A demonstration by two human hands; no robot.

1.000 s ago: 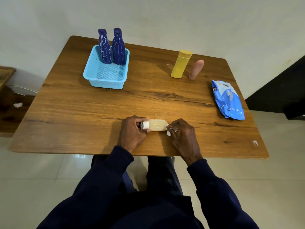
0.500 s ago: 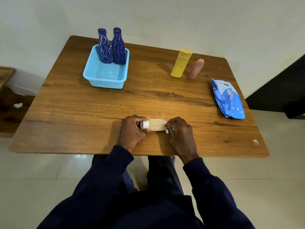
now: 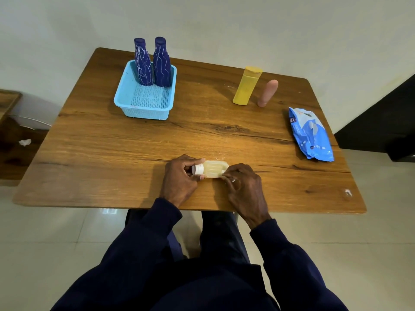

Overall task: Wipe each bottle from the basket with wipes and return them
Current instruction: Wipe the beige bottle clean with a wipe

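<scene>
Left hand (image 3: 179, 178) pinches the cap end, and the bottle (image 3: 213, 169) lies flat between both hands near the table (image 3: 112, 153) front edge, long axis left to right, cap leftward. Right hand (image 3: 243, 187) curls on the base end. The basket (image 3: 146, 113) sits well apart, back-left, nearer the left hand.

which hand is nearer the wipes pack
Right. The right hand holds the bottle base, toward the wipes pack; the left hand grips the cap end, farther off.
</scene>
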